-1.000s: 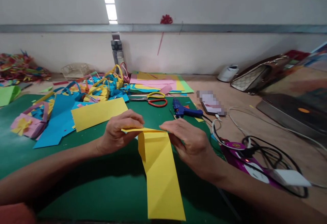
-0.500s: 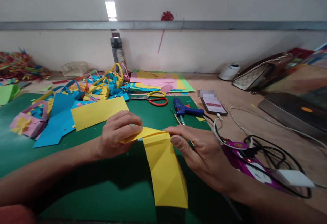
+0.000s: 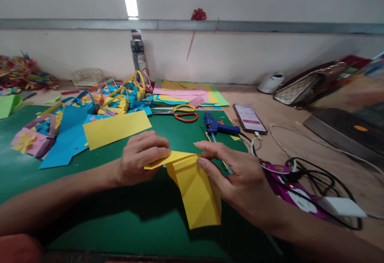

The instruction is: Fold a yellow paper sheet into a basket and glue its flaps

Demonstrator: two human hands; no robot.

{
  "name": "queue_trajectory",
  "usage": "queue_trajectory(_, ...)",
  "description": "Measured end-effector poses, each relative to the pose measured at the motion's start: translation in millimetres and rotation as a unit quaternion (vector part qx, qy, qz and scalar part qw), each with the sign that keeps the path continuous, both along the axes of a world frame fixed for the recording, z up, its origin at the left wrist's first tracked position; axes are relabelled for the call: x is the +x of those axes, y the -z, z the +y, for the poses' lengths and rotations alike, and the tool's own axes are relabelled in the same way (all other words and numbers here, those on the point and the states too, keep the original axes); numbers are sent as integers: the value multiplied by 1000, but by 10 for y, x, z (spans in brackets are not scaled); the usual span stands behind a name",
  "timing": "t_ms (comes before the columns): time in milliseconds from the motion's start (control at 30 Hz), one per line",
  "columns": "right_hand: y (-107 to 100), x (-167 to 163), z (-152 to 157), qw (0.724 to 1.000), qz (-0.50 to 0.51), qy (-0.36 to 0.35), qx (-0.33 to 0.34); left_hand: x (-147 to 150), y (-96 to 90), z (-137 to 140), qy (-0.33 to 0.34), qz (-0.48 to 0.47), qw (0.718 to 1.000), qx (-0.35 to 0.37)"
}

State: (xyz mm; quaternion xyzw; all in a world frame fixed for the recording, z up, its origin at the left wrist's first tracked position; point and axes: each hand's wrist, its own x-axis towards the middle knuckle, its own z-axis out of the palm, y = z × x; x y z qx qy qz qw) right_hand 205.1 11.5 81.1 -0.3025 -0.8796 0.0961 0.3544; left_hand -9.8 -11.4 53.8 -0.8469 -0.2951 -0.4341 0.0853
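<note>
While the broad tan tabletop surface [image 3: 279, 115] carries a large dark-green rectangular mat [image 3: 135, 223], the folded bright-yellow paper strip [image 3: 199, 199] hangs above that mat, its long panel sloping down toward the wearer and its narrower flap turned across the top. The left hand [image 3: 144, 157] pinches the flap's left end; the right hand [image 3: 240, 179] bends around the right end of the fold, thumb at the edge and index fingertip just above it, though I cannot tell whether the two press together.

The paper looks light and fairly stiff for something so thin, since the panel holds its slope without support. It should bend readily and would likely keep any stray crease. The doubled fold seems the best place to grip, with flat pads; the single panel would probably buckle under a squeeze.

For moving, the widest room is the stretch of green on the wearer's side of the hands, ending at the mat's near edge. Beyond the left knuckles lies a flat yellow rectangular paper sheet [image 3: 117, 129]. Past the right fingers sit a blue plastic glue gun [image 3: 222, 127] and metal scissors with red and yellow handles [image 3: 186, 114].
</note>
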Motion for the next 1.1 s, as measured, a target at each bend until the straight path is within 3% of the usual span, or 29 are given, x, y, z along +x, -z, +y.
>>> queue_trajectory(633, 8, 0, -19, 999, 2, -42, 16, 23, -52, -81, -27, 29, 999, 9)
queue_trajectory(833, 6, 38, -14, 996, -13, -90, 0, -30, -87, -87, -29, 69, 997, 35)
queue_trajectory(1100, -26, 47, 17, 995, -15, -92, -26, -47, -131, -93, -45, 81, 994, 55)
